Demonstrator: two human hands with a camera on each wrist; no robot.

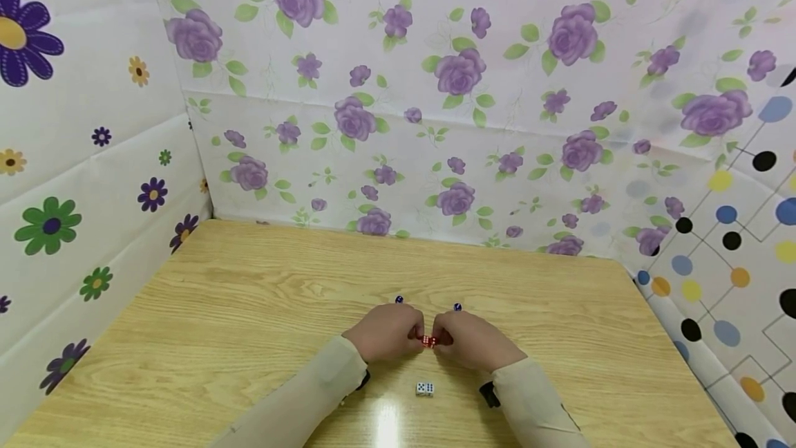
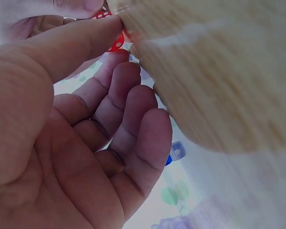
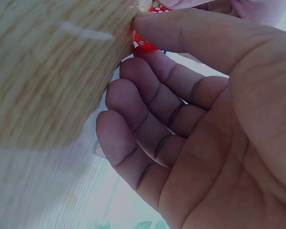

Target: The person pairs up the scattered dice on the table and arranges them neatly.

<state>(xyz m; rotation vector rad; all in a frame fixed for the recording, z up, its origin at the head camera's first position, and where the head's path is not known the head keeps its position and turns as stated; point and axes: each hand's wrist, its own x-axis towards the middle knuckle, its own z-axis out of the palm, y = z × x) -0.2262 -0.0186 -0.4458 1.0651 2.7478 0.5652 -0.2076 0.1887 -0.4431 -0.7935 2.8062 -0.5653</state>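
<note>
Two red dice with white pips meet side by side between my hands in the head view. My left hand [image 1: 387, 332] pinches the left red die [image 2: 117, 44] between thumb and index finger, its other fingers curled loosely alongside. The right red die [image 3: 144, 42] is pinched the same way by my right hand [image 1: 475, 339]. Both hands are low over the wooden table [image 1: 280, 275], fingertips right at its surface. Closer to me, two white dice [image 1: 425, 389] with dark pips lie together, side by side.
Just beyond the left hand is a blue die [image 1: 399, 299]; another blue die [image 1: 457, 307] lies beyond the right hand. A purple-flowered cloth [image 1: 404, 116] hangs along the table's far edge. Patterned cloths also stand at the left [image 1: 112, 178] and right [image 1: 734, 261] sides.
</note>
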